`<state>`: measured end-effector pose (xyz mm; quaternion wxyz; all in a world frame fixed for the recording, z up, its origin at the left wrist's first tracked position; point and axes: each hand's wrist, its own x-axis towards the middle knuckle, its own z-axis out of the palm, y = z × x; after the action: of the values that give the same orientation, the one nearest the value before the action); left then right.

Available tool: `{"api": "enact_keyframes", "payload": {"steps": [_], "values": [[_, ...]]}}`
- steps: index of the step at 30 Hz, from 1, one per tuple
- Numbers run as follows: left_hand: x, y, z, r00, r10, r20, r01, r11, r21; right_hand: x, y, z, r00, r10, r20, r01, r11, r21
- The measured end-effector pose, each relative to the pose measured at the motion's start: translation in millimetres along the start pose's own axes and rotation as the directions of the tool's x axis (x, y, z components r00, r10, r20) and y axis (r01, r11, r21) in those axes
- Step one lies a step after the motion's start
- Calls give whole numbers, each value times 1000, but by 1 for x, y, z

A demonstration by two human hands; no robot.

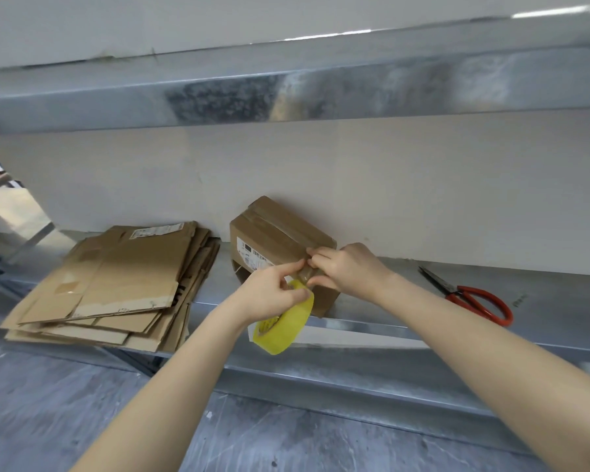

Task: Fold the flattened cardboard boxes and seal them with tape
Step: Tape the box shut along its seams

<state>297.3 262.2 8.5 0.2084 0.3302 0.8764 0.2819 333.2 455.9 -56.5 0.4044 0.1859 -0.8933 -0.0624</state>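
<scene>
Several flattened cardboard boxes (116, 284) lie stacked on the left of the metal shelf (389, 291), their near edges overhanging its front. Just beside them to the right stands a folded box (273, 233), close against the back wall. It has brown tape across its top and a white label on its side. Whether anything is inside it cannot be told. The left hand (269, 294) curls round a yellow tape roll (286, 321) in front of the box. The right hand (348, 267), fingers bent, pinches the tape strip (304, 275) against the box's near edge. Red-handled scissors (470, 298) lie well apart at the right.
</scene>
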Motion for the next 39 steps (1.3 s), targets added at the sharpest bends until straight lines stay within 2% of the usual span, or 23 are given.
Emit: {"api": "enact_keyframes", "payload": {"steps": [3,5,8,13,18,22,28,30,33,36,39], "values": [[-5,-4,7,990,18,-141,-17,1000,6,-3,-1,6,999,-21,-50,18,998,-53],[-7,-6,10,982,-4,-187,1,1000,-14,-4,-2,10,998,-18,-63,13,997,-72],[-10,-8,11,982,-29,-186,31,999,10,-6,-3,12,997,-36,-65,30,996,-90],[-11,-6,12,980,28,-199,-13,997,76,-4,-3,10,997,-43,-70,37,995,-91],[-7,-6,14,990,-40,-136,54,994,97,-6,-1,13,996,-30,-85,24,997,-67],[-6,-9,14,991,-89,-97,92,995,29,-7,-2,15,997,-36,-73,31,997,-71],[-5,-10,5,985,-165,57,167,985,-31,-8,-1,15,997,-42,-66,37,996,-80],[-7,-14,5,986,-163,42,165,985,-48,-8,-1,14,997,-34,-66,29,997,-75],[-6,-16,7,994,-105,-2,105,994,20,-7,-2,12,997,-28,-68,22,997,-77],[-6,-15,17,991,-133,24,135,985,-107,-7,-2,11,998,-28,-63,24,998,-56],[-7,-19,32,976,-217,15,203,888,-413,-7,-3,11,998,-21,-56,19,999,-37]]}}
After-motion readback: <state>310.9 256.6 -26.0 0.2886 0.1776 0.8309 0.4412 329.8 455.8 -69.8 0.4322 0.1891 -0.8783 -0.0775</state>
